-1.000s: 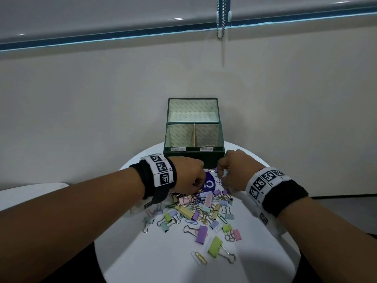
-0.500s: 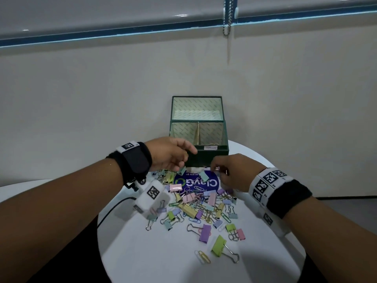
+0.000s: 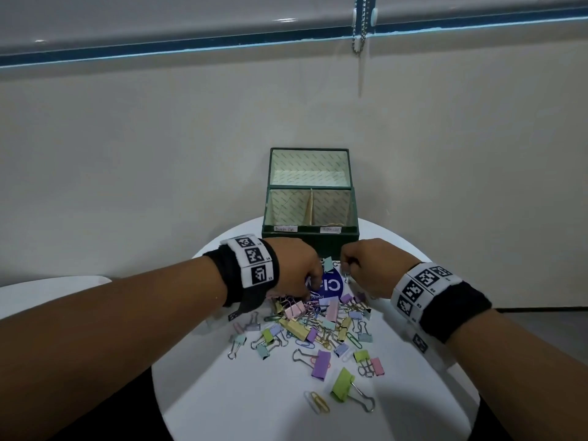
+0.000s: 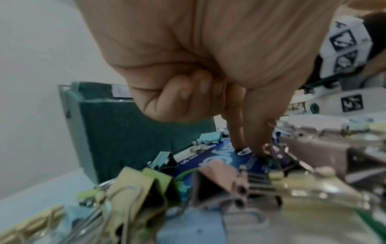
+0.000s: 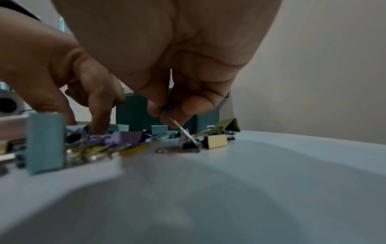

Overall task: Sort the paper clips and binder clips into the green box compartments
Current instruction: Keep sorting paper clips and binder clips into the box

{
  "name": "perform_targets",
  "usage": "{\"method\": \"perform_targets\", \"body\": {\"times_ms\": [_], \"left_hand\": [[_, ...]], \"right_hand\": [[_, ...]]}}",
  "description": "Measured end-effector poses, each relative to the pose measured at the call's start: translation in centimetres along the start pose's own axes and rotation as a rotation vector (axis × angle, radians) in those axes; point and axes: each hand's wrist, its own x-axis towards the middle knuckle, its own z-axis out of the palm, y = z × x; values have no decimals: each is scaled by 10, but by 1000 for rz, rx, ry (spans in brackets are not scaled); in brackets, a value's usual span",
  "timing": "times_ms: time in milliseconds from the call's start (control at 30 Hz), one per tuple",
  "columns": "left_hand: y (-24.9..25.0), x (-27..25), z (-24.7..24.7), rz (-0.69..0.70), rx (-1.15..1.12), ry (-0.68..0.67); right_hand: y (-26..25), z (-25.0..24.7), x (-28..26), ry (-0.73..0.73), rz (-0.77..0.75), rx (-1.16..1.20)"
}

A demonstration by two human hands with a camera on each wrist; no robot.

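The green box stands open at the table's far edge, with two labelled compartments. In front of it lies a pile of pastel binder clips and paper clips, partly on a blue card. My left hand is down on that card. In the left wrist view its thumb and index finger pinch a small paper clip, the other fingers curled. My right hand is just right of it. Its thumb and fingers pinch the silver wire handle of a small purple binder clip whose body touches the table.
The round white table has bare surface at the front. A green binder clip and two paper clips lie apart from the pile, nearest me. A wall rises right behind the box. A second white table edge shows at left.
My left hand rose to the box's left compartment, then came back down onto the blue card. My right hand stayed low at the pile's far right edge.
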Motion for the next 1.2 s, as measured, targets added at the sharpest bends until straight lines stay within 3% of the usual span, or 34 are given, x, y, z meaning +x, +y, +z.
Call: {"method": "perform_targets", "body": {"times_ms": [167,333,533,733,867,1067,1200], "left_hand": [[10,0,0,56,111,1],[8,2,2,4,60,-78],[0,1,2,-82,-42,-61],[-7,-2,-5,-107,-83,-46],[4,-1,1,-44,64,-60],[10,-2,1,11,200,-99],[5,-6,-11,-24,75,-70]], "right_hand": [[-3,0,-5,-73,-40,29],[-3,3,-12,-179,19,0],[3,4,-11,-2,3,5],[-3,4,-20,-151,-83,22],[-5,3,-18,-180,-94,14],[-2,13,-16,-117,-62,-34],[0,12,-17,-67,-42,-1]]}}
